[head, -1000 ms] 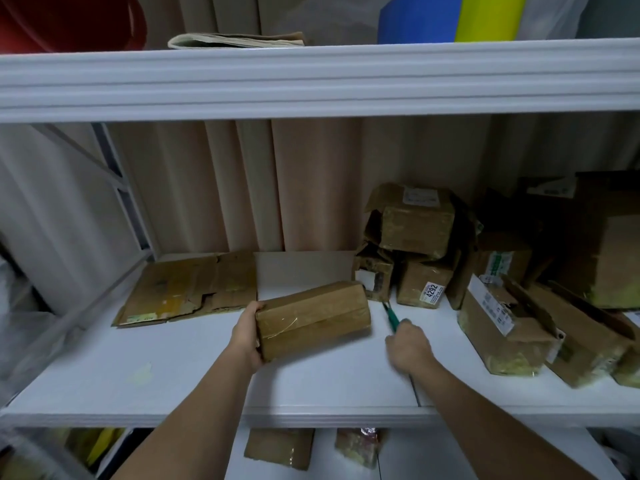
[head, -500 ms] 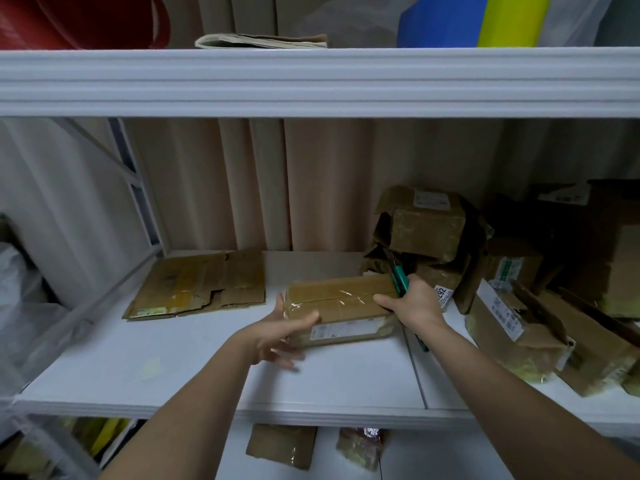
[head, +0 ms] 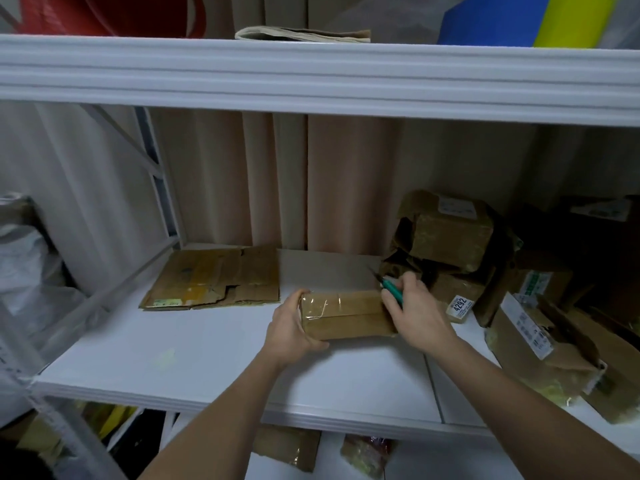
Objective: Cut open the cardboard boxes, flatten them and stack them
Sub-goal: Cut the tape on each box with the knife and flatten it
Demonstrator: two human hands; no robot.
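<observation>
Taped cardboard box [head: 346, 315], long side toward the camera, resting near the front middle of a white shelf [head: 207, 372], clear tape wrapped over its left end and along the top seam. Gripped at that left end by the left hand [head: 294, 329], thumb on the near face, fingers curled over the top edge. Pinned at the right end by the right hand [head: 417, 313], closed round a green-handled knife [head: 389, 289], dark blade angled up and away toward the back left, tip clear of the cardboard. Step in hand, by the look of it: steadying the box before the first cut, seam apparently still sealed. Next move likely to call for lowering the blade tip to the taped seam and drawing it along the top, left fingers kept off the cutting line, box held flat against the pull. Flattened cardboard [head: 214, 278] lying to the left at the back of the shelf, well apart from the box, seemingly the start of the stack. Heap of worn boxes [head: 446, 237] piled just behind and to the right, one labelled 4292 [head: 459, 305], more opened cartons [head: 540, 344] crowding the far right. Beige curtain [head: 270, 178] hanging behind, upper shelf [head: 311, 74] overhead carrying a folded paper bundle [head: 301, 33] and blue and yellow shapes.
</observation>
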